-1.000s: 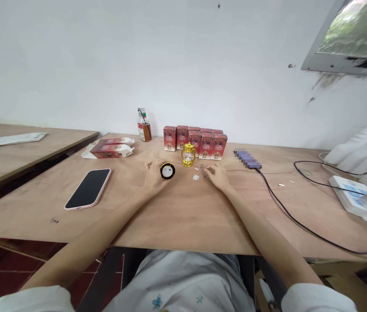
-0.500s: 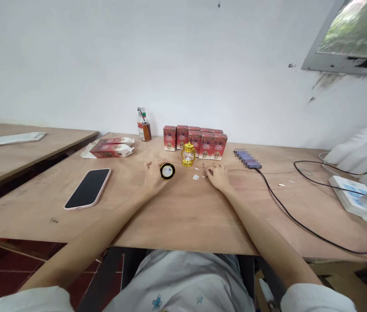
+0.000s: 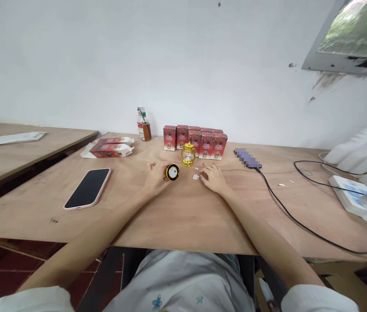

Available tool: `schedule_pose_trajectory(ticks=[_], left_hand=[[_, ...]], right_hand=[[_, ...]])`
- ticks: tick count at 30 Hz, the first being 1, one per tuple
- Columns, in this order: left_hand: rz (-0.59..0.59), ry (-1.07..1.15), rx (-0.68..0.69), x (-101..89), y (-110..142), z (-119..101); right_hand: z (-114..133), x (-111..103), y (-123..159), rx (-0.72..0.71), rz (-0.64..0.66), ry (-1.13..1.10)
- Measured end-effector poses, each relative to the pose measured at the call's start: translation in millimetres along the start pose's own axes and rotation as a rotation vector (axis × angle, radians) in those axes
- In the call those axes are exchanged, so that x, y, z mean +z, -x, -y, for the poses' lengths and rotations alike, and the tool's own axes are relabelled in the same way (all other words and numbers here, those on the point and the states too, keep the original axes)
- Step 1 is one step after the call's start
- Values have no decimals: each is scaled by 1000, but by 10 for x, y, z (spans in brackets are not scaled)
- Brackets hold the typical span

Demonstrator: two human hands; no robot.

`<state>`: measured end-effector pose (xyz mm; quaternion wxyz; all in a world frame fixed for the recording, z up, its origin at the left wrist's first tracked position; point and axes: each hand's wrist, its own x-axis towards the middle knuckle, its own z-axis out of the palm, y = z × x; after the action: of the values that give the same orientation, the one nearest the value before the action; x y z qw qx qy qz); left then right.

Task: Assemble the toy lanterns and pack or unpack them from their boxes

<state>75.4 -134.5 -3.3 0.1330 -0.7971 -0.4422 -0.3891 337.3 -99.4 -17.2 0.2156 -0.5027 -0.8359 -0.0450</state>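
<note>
My left hand (image 3: 155,178) is closed around a small gold lantern (image 3: 172,172), tipped so that its round black-rimmed underside with a pale centre faces me. Most of the lantern's body is hidden by the fingers. To its right, low over the wooden table, my right hand (image 3: 215,177) has its thumb and fingers drawn together. Whatever is between those fingertips is too small to make out. Small white scraps (image 3: 196,177) lie just left of the right fingertips. A second gold lantern (image 3: 188,162) with a clear middle stands upright behind the gap between my hands.
Several red printed boxes (image 3: 205,145) stand behind the upright lantern. At left are a phone (image 3: 88,189), wrapped red boxes (image 3: 110,150) and a bottle (image 3: 144,129). A second phone (image 3: 247,158), its black cable (image 3: 287,210) and a power strip (image 3: 362,199) occupy the right.
The held lantern has tilted and shifted slightly right, so some of its gold side now shows. My right hand has moved a little left, its fingers curling in and lifting from the small pieces there.
</note>
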Motion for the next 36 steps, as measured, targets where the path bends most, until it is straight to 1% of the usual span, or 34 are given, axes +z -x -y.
schedule_pose_trajectory(ticks=[10, 15, 22, 24, 27, 29, 31, 36], left_hand=[[6, 10, 12, -12, -1, -2], [45, 5, 1, -38, -12, -31], [34, 18, 45, -31, -15, -24], [35, 19, 47, -18, -13, -13], [59, 19, 30, -7, -14, -7], [78, 18, 20, -9, -14, -11], [89, 19, 17, -15, -15, -20], [113, 20, -4, -25, -20, -43]], right_hand=[[-64, -45, 29, 121, 61, 9], [-28, -94, 51, 184, 70, 31], [-23, -81, 49, 294, 39, 44], [-27, -65, 49, 268, 13, 41], [-16, -39, 50, 156, -13, 35], [-8, -18, 51, 102, -2, 39], [-8, 10, 50, 99, 13, 49], [-25, 85, 30, 173, 32, 63]])
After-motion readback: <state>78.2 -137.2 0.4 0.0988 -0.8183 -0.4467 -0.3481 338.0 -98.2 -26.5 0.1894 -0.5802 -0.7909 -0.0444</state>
